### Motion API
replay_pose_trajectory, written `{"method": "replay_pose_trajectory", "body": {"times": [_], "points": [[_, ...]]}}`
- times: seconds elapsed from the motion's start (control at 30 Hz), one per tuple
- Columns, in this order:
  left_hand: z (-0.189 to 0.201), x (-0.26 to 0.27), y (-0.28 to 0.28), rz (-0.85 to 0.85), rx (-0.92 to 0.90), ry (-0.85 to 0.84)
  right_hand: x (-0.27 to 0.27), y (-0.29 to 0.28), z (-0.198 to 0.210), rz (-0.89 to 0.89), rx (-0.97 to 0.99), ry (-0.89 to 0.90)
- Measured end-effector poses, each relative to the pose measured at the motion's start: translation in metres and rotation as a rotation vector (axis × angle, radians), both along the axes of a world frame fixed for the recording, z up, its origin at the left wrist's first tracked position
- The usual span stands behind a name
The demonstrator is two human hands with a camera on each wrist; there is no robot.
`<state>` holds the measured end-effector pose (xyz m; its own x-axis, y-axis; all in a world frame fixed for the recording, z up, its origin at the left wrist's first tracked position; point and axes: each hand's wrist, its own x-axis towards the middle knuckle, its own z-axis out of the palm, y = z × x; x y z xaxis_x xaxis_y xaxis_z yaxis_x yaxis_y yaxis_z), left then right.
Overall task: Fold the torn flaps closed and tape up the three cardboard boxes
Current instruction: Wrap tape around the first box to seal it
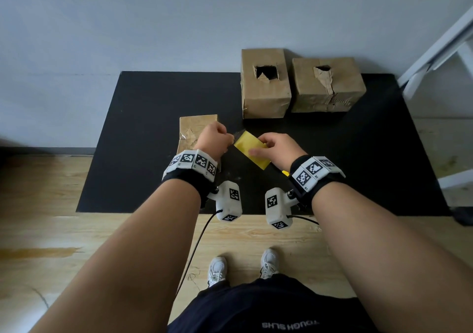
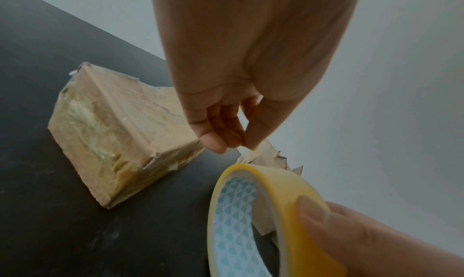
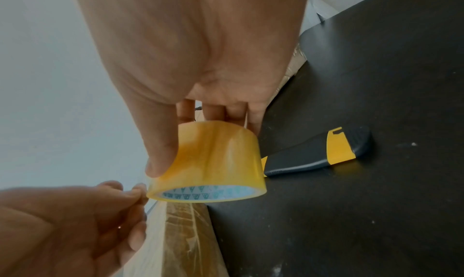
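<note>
My right hand (image 1: 275, 148) grips a yellow tape roll (image 1: 252, 149) above the black mat, thumb on its outer face (image 3: 211, 158). My left hand (image 1: 213, 140) pinches the loose clear tape end (image 2: 247, 152) between thumb and fingertips, right beside the roll (image 2: 271, 211). A small cardboard box (image 1: 190, 129), wrapped in clear tape, lies on the mat below my left hand (image 2: 115, 134). Two bigger boxes stand at the back: one (image 1: 265, 84) with an open torn hole on top, the other (image 1: 327, 84) with a crumpled torn flap.
A black and yellow utility knife (image 3: 323, 154) lies on the black mat (image 1: 143, 153) under my right wrist. A white frame (image 1: 440, 51) stands at the right edge. A grey wall runs behind the mat; wooden floor and my shoes are in front.
</note>
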<state>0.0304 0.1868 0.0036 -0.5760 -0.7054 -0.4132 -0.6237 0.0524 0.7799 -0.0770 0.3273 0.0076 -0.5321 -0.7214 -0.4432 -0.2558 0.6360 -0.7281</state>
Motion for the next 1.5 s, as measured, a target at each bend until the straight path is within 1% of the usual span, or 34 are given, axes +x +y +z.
{"method": "replay_pose_trajectory", "body": {"times": [0.17, 0.33, 0.47, 0.63, 0.8, 0.9, 0.97, 1.0, 1.1, 1.17, 1.27, 1.3, 1.33, 1.43, 1.47, 1.5], "points": [[0.001, -0.002, 0.002, -0.07, -0.066, 0.042, -0.001, -0.001, 0.002, -0.014, -0.044, -0.028], [0.001, -0.005, -0.001, -0.07, -0.013, 0.011, -0.001, -0.001, 0.002, -0.011, -0.041, -0.015], [0.0, -0.004, 0.0, -0.098, -0.024, 0.014, -0.002, -0.001, 0.001, -0.001, -0.035, -0.006], [-0.001, -0.005, 0.0, -0.143, -0.083, -0.021, -0.002, -0.001, -0.001, 0.001, -0.048, -0.002], [0.001, -0.009, -0.002, -0.236, -0.096, -0.09, -0.002, -0.001, -0.001, -0.005, -0.055, 0.0], [0.001, -0.009, -0.003, -0.245, -0.108, -0.121, -0.001, 0.0, -0.001, -0.008, -0.079, -0.032], [0.001, -0.009, -0.004, -0.217, -0.089, -0.095, -0.001, 0.0, 0.0, -0.009, -0.104, -0.051], [0.0, -0.008, -0.004, -0.187, -0.076, -0.056, -0.002, 0.0, 0.001, -0.012, -0.121, -0.059], [-0.002, -0.005, -0.004, -0.077, -0.044, 0.122, -0.004, -0.001, 0.004, -0.036, -0.176, -0.082], [-0.004, -0.003, -0.002, -0.005, -0.005, 0.215, -0.005, -0.001, 0.006, -0.056, -0.209, -0.102], [-0.005, -0.005, 0.003, 0.085, 0.072, 0.269, -0.005, -0.004, 0.007, -0.074, -0.24, -0.13], [-0.004, -0.007, 0.006, 0.12, 0.13, 0.289, -0.005, -0.005, 0.006, -0.076, -0.247, -0.136], [-0.003, -0.01, 0.008, 0.16, 0.216, 0.299, -0.005, -0.005, 0.006, -0.076, -0.25, -0.135], [0.0, -0.019, 0.014, 0.292, 0.565, 0.285, -0.006, -0.004, 0.003, -0.06, -0.245, -0.13], [0.001, -0.02, 0.015, 0.323, 0.642, 0.273, -0.006, -0.002, 0.003, -0.053, -0.243, -0.13], [0.0, -0.02, 0.013, 0.334, 0.681, 0.265, -0.007, -0.001, 0.002, -0.048, -0.245, -0.132]]}}
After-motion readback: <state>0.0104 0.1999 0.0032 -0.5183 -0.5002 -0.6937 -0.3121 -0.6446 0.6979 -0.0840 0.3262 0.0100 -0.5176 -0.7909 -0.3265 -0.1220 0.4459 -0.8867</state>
